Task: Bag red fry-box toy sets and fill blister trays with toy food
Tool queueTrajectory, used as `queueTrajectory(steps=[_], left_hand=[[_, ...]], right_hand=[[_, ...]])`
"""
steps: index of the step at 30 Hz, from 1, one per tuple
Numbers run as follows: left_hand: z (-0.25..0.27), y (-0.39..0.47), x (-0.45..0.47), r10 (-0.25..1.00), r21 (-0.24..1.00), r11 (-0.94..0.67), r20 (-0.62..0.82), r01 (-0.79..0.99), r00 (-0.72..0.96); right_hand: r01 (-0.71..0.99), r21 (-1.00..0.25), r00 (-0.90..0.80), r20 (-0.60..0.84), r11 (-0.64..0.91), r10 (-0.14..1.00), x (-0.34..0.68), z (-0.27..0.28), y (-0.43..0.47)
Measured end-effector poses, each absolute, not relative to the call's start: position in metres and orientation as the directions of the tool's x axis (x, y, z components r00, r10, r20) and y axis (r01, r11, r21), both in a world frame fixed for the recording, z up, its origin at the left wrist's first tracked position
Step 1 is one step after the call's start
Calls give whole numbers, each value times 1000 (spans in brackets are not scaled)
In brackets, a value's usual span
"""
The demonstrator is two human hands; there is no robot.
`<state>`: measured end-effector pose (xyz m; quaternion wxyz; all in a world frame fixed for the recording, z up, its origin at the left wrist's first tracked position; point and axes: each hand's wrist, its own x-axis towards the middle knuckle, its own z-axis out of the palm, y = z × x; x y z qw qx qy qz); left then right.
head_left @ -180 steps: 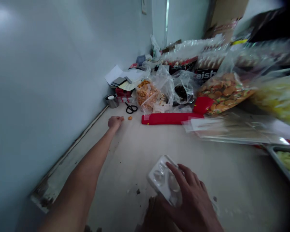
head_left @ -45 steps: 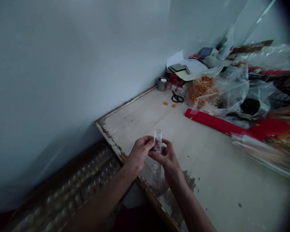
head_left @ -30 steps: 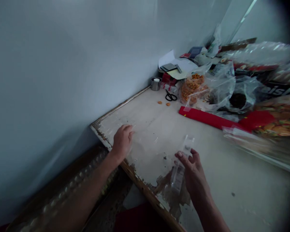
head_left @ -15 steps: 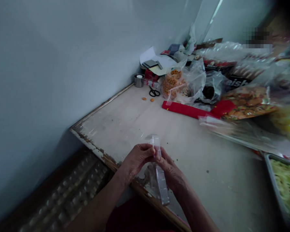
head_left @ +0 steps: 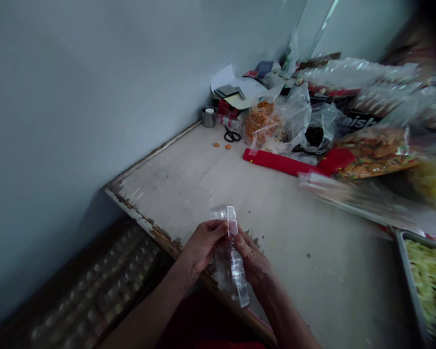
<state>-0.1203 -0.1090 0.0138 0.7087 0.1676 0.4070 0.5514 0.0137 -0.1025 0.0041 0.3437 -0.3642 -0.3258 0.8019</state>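
A clear plastic container [head_left: 238, 271], ribbed along its side and standing on edge, is held over the near edge of the worn white table [head_left: 189, 177]. My left hand [head_left: 202, 245] pinches it from the left between thumb and fingers. From the other side my right hand [head_left: 252, 254] grips it, thumb on the near rim and fingers behind. Both thumbs sit close together near its upper part. The fingers of my right hand are partly hidden behind the plastic. I cannot tell whether the container is one piece or a stack.
Black-handled scissors [head_left: 232, 134] and a metal cup [head_left: 209, 117] stand near the wall. Bagged snacks [head_left: 261, 123], a red strip [head_left: 276, 161] and more packages crowd the back right. A metal tray [head_left: 409, 271] of pale sliced food is at right. Clear packs [head_left: 105, 291] lie below left.
The view has shifted slightly. The plastic container has turned a little, showing more of its left face, while both hands keep hold of it.
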Motion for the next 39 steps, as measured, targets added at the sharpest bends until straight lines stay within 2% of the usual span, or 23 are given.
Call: queueTrajectory(steps=[12, 19, 23, 28, 30, 33, 35, 37, 39], left_hand=[[18, -101, -123, 890, 667, 430, -426, -608, 162], [12, -94, -122, 872, 635, 476, -431, -608, 233], [20, -93, -119, 905, 719, 418, -384, -555, 184], [44, -95, -123, 932, 903, 358, -333, -239, 142], [49, -94, -123, 943, 919, 327, -305, -222, 131], [43, -86, -126, 955, 861, 289, -289, -419, 64], [32, -75, -134, 939, 805, 324, -338, -498, 63], [19, -63, -145, 910, 801, 401, -403, -445, 95], [9, -54, -155, 900, 859, 434, -429, -271, 79]], right_hand=[[-255, -796, -490, -383, -549, 783, 23, -8, -98], [-389, -706, -608, -285, -591, 741, 27, -3, -91], [-419, -691, -611, -264, -589, 746, 29, -3, -88], [-431, -740, -578, -214, -517, 787, 24, 6, -86], [-423, -788, -492, -214, -447, 844, 20, 12, -86], [-479, -791, -260, -287, -381, 922, 30, 18, -86], [-477, -816, -30, -356, -326, 934, 51, 16, -83], [-305, -914, 214, -340, -268, 916, 81, 7, -77], [21, -959, 325, -259, -281, 910, 109, -5, -71]])
